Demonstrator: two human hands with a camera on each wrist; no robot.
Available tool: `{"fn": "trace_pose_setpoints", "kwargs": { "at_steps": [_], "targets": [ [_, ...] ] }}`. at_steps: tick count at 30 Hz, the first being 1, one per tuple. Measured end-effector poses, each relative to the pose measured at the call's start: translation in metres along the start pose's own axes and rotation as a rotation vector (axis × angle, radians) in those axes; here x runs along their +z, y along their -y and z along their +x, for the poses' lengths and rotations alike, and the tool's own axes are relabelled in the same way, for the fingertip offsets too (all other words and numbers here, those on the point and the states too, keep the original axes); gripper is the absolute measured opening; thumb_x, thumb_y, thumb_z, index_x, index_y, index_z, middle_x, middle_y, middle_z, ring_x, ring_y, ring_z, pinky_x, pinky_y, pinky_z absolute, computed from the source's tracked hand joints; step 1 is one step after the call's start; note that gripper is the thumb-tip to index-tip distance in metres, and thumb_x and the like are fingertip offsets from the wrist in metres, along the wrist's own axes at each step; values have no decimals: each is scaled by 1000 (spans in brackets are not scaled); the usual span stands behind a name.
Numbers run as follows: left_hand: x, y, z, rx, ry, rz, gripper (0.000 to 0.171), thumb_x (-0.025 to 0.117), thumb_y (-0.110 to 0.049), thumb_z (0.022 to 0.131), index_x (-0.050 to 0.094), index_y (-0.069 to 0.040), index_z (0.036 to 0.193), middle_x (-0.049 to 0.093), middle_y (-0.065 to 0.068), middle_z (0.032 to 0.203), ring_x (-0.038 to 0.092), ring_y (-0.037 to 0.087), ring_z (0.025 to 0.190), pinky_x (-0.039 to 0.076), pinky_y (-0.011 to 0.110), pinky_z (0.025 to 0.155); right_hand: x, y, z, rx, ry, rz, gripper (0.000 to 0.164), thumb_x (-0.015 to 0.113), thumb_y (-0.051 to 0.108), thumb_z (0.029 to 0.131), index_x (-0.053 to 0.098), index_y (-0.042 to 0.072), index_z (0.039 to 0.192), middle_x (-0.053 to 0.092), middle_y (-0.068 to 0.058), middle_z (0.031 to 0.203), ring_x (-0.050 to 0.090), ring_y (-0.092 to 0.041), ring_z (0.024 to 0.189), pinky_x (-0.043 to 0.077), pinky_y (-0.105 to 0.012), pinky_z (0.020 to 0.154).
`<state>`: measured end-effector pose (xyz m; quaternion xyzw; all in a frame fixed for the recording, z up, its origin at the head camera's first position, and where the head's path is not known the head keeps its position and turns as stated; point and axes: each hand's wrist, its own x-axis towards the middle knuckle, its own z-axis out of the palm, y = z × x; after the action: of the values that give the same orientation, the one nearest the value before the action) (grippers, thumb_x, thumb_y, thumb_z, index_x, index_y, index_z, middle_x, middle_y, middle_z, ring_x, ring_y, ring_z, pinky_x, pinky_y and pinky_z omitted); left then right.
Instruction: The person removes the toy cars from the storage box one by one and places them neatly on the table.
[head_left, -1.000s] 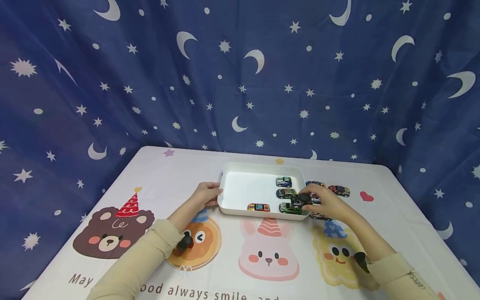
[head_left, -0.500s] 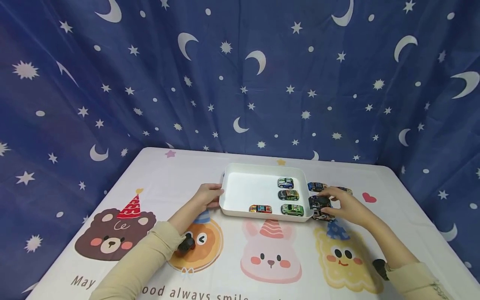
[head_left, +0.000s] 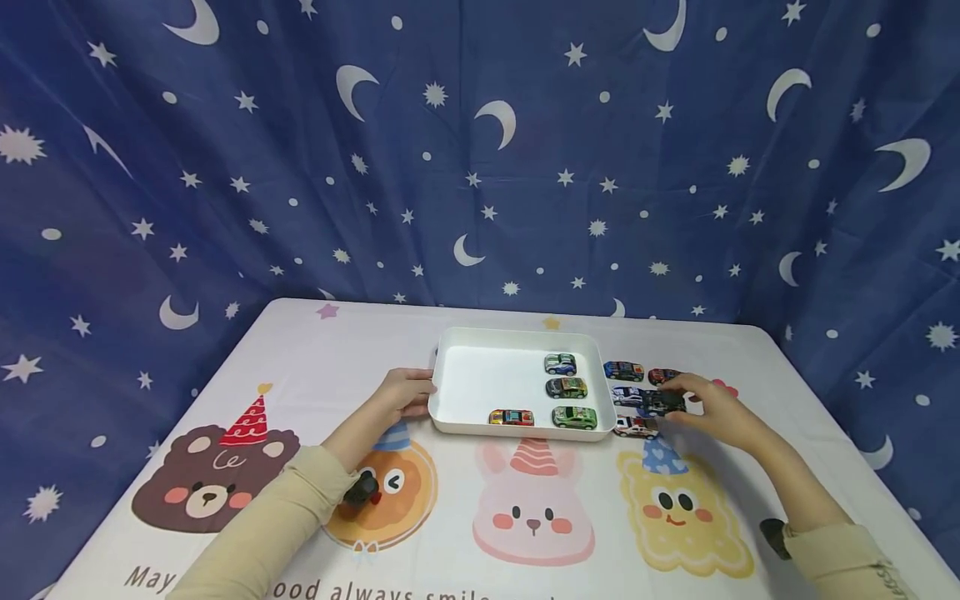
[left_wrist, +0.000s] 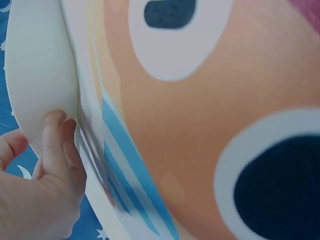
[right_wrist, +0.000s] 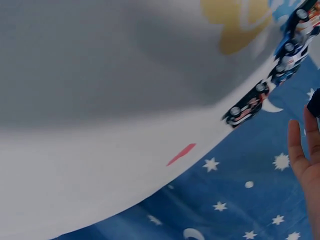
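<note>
A shallow white tray (head_left: 487, 379) stands on the table, with several small toy cars inside: a red-orange one (head_left: 512, 417) at the front, and a white-blue one (head_left: 560, 364), a dark one (head_left: 566, 387) and a green one (head_left: 574, 417) along the right. My left hand (head_left: 401, 392) grips the tray's left wall; in the left wrist view its fingers lie against the white side (left_wrist: 42, 65). My right hand (head_left: 712, 407) holds a black toy car (head_left: 663, 402) above the cars right of the tray. Only a dark edge of that car (right_wrist: 315, 103) shows in the right wrist view.
On the table right of the tray lie a blue car (head_left: 624, 371), a red car (head_left: 663, 377), a white-blue car (head_left: 627, 396) and a white-red car (head_left: 635, 427). A cartoon-printed cloth (head_left: 420, 575) covers the table. Behind it hangs a blue star-and-moon curtain (head_left: 525, 200).
My right hand has carried the black car from above the tray's right end to the right, over the cars on the table. The left hand has stayed at the tray.
</note>
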<state>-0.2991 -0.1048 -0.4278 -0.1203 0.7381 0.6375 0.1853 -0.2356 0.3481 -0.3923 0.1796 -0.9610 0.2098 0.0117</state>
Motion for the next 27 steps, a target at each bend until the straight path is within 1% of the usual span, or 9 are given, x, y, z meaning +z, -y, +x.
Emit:
{"fn": "trace_pose_setpoints", "kwargs": {
  "at_steps": [3, 7, 10, 13, 16, 19, 22, 27],
  "targets": [
    [-1, -1, -2, 7, 17, 6, 48, 58, 3, 85, 49, 4, 132, 61, 23, 119, 67, 12, 73, 60, 28, 70, 0, -9, 1, -16, -17, -21, 40, 72, 7, 79, 59, -6, 114, 61, -25, 109, 58, -39, 99, 52, -54, 79],
    [-2, -2, -3, 10, 30, 18, 54, 59, 5, 81, 47, 3, 134, 59, 22, 122, 65, 10, 70, 60, 27, 69, -1, -19, 2, -34, -32, -33, 38, 73, 6, 79, 61, -5, 113, 62, -25, 109, 58, -40, 98, 53, -52, 77],
    [-2, -1, -1, 6, 30, 26, 54, 62, 1, 83, 47, 2, 135, 62, 19, 116, 64, 10, 68, 60, 27, 68, 1, -25, 3, -26, -31, -27, 38, 72, 4, 79, 60, -6, 114, 61, -26, 110, 57, -42, 100, 52, -55, 80],
    [-1, 0, 0, -4, 27, 20, 54, 65, -5, 85, 46, 1, 135, 66, 15, 106, 64, 9, 68, 60, 27, 67, 3, -30, 4, -22, -19, -29, 39, 72, 4, 79, 59, -7, 114, 60, -27, 110, 56, -45, 102, 50, -58, 84],
    [-1, 1, 2, -22, 8, 8, 54, 67, -8, 85, 47, -1, 135, 68, 11, 97, 64, 9, 66, 60, 25, 66, 6, -35, 6, -27, -4, -32, 38, 72, 4, 79, 60, -8, 113, 61, -27, 109, 57, -44, 101, 50, -58, 85],
    [0, 0, 2, -31, -10, 8, 53, 67, -7, 85, 48, -1, 134, 67, 9, 94, 64, 9, 66, 59, 24, 64, 8, -39, 7, -41, 7, -30, 37, 72, 4, 79, 60, -9, 111, 61, -26, 106, 58, -44, 99, 50, -57, 85],
    [0, 0, 2, -32, -9, 14, 52, 67, -7, 85, 48, -2, 134, 66, 10, 97, 64, 9, 68, 60, 24, 65, 10, -42, 7, -40, 6, -26, 36, 72, 4, 78, 60, -10, 110, 62, -25, 105, 59, -44, 98, 51, -56, 85],
    [-3, 1, 4, -32, 16, 5, 51, 66, -8, 87, 48, -2, 134, 66, 16, 110, 66, 10, 70, 60, 27, 70, 11, -46, 8, -13, 21, -45, 37, 72, 5, 79, 60, -10, 110, 60, -29, 107, 57, -46, 101, 49, -58, 87]
  ]
}}
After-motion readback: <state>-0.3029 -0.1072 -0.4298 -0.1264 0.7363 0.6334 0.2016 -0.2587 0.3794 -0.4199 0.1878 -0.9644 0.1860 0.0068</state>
